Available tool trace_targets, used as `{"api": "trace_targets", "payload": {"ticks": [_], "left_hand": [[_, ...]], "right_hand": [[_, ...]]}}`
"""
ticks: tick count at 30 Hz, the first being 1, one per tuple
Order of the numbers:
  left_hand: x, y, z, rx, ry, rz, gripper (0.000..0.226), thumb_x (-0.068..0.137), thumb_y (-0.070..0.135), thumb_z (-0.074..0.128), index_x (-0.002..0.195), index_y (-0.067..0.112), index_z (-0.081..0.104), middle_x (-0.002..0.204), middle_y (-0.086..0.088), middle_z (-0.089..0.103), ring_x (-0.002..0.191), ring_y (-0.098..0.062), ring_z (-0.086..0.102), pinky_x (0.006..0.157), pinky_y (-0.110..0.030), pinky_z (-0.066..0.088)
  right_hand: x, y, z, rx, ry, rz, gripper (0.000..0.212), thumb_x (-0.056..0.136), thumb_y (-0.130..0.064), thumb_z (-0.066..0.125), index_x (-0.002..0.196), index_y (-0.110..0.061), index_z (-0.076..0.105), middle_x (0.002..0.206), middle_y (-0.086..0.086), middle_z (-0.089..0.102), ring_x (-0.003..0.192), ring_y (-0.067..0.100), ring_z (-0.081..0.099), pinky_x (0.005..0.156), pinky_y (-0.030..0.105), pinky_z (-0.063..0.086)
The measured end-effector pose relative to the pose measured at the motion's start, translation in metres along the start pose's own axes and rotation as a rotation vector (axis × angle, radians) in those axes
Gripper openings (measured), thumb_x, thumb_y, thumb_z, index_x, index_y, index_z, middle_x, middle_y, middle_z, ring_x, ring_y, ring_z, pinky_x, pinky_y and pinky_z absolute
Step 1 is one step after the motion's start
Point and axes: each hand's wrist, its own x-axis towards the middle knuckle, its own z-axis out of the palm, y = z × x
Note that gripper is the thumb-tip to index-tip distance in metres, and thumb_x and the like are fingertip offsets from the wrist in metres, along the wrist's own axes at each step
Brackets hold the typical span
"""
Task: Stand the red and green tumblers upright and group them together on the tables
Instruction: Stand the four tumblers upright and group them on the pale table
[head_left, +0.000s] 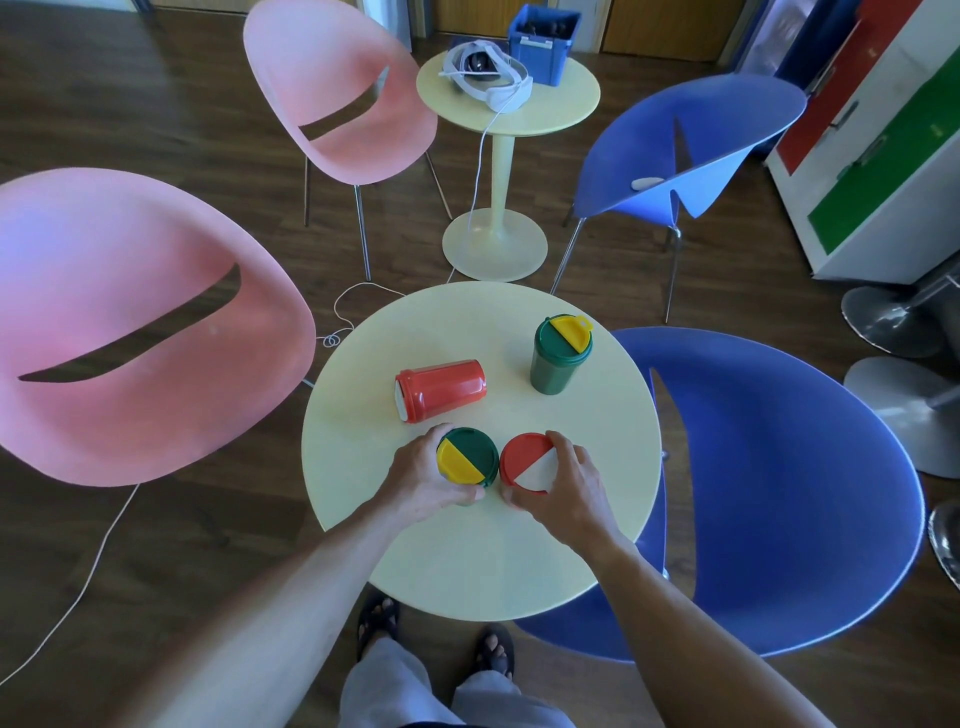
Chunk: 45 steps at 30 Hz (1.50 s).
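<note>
Soft, even daylight filled the room, brightest on the pale tabletop (467, 561) beneath the hands (426, 478), where shadows were faint and short. Wide-angle distortion bowed the edges, and the forearms nearest the camera looked soft and slightly blurred.

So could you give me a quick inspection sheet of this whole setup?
Surface: round pale-yellow table.
Job's things: red tumbler lying on its side; green tumbler with yellow flap lid, upright, apart; green tumbler and red tumbler upright, side by side.
Clutter: nothing seen.
Hands: left hand on green, right hand on red.
Cables: white cord on floor.
Surroundings: pink chairs, blue chairs, second table.
</note>
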Motion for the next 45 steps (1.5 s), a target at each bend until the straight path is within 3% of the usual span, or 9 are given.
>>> {"api": "trace_targets", "payload": {"ticks": [3, 7, 9, 14, 20, 25, 28, 36, 45], "left_hand": [[0.001, 0.0, 0.0, 0.029, -0.016, 0.0, 0.095, 0.05, 0.045, 0.085, 0.134, 0.028, 0.044, 0.124, 0.009, 0.057, 0.105, -0.011, 0.055, 0.083, -0.019, 0.044], [-0.002, 0.002, 0.0, 0.071, -0.035, 0.007, 0.103, 0.049, 0.053, 0.082, 0.138, 0.027, 0.039, 0.13, 0.006, 0.053, 0.102, -0.011, 0.057, 0.086, -0.024, 0.047], [-0.002, 0.002, 0.0, 0.082, -0.034, 0.016, 0.104, 0.05, 0.052, 0.083, 0.14, 0.026, 0.037, 0.133, 0.004, 0.051, 0.102, -0.011, 0.057, 0.086, -0.023, 0.045], [-0.002, 0.002, 0.001, 0.085, -0.009, 0.005, 0.102, 0.057, 0.042, 0.085, 0.144, 0.022, 0.034, 0.141, 0.0, 0.047, 0.124, -0.016, 0.045, 0.093, -0.02, 0.036], [-0.003, 0.001, 0.001, 0.093, -0.017, 0.02, 0.1, 0.061, 0.04, 0.084, 0.145, 0.022, 0.031, 0.144, 0.001, 0.042, 0.122, -0.01, 0.043, 0.089, -0.017, 0.033], [-0.001, -0.003, -0.005, 0.079, -0.029, 0.0, 0.106, 0.061, 0.062, 0.075, 0.148, 0.026, 0.026, 0.15, 0.002, 0.037, 0.135, -0.015, 0.036, 0.107, -0.029, 0.034], [0.013, -0.001, -0.015, 0.031, 0.04, -0.068, 0.093, 0.071, 0.064, 0.067, 0.147, 0.025, 0.03, 0.148, -0.001, 0.04, 0.133, -0.021, 0.041, 0.107, -0.038, 0.037], [0.079, 0.0, -0.042, 0.194, 0.167, -0.017, 0.064, 0.081, 0.044, 0.065, 0.136, 0.02, 0.043, 0.128, -0.006, 0.051, 0.118, -0.026, 0.049, 0.095, -0.036, 0.044], [0.132, -0.037, -0.065, 0.426, -0.029, 0.002, 0.085, 0.073, 0.047, 0.072, 0.143, 0.024, 0.03, 0.148, -0.005, 0.031, 0.132, -0.031, 0.033, 0.102, -0.044, 0.04]], "right_hand": [[0.0, -0.001, 0.0, -0.006, -0.014, 0.003, 0.092, 0.069, -0.05, 0.081, 0.143, -0.027, 0.031, 0.139, 0.002, 0.041, 0.115, 0.017, 0.045, 0.053, 0.01, 0.039], [-0.003, 0.001, 0.0, -0.004, -0.016, -0.009, 0.095, 0.069, -0.053, 0.08, 0.144, -0.027, 0.028, 0.142, 0.002, 0.038, 0.12, 0.019, 0.045, 0.065, 0.011, 0.039], [-0.004, 0.001, 0.0, -0.003, -0.02, -0.01, 0.097, 0.07, -0.052, 0.08, 0.146, -0.026, 0.027, 0.143, 0.002, 0.038, 0.121, 0.019, 0.045, 0.059, 0.01, 0.038], [-0.004, -0.001, 0.0, 0.004, -0.029, -0.008, 0.097, 0.07, -0.052, 0.08, 0.146, -0.026, 0.026, 0.143, 0.002, 0.037, 0.121, 0.019, 0.044, 0.054, 0.009, 0.038], [-0.002, 0.002, 0.001, 0.017, -0.03, -0.009, 0.098, 0.068, -0.057, 0.079, 0.145, -0.027, 0.026, 0.143, 0.002, 0.038, 0.121, 0.02, 0.045, 0.08, 0.02, 0.04], [0.0, 0.004, -0.002, 0.002, -0.033, 0.007, 0.105, 0.066, -0.069, 0.072, 0.148, -0.028, 0.021, 0.148, 0.001, 0.033, 0.129, 0.023, 0.043, 0.097, 0.036, 0.043], [0.011, 0.001, -0.008, 0.01, -0.012, 0.035, 0.095, 0.073, -0.071, 0.063, 0.148, -0.028, 0.023, 0.15, 0.003, 0.03, 0.13, 0.024, 0.043, 0.099, 0.04, 0.043], [0.087, -0.025, -0.039, -0.159, 0.175, 0.057, 0.073, 0.085, -0.055, 0.06, 0.143, -0.022, 0.031, 0.146, 0.005, 0.035, 0.127, 0.029, 0.045, 0.096, 0.043, 0.045], [0.178, -0.063, -0.057, -0.325, 0.212, 0.19, 0.081, 0.081, -0.063, 0.058, 0.147, -0.031, 0.024, 0.154, 0.01, 0.022, 0.126, 0.041, 0.041, 0.092, 0.05, 0.044]]}}
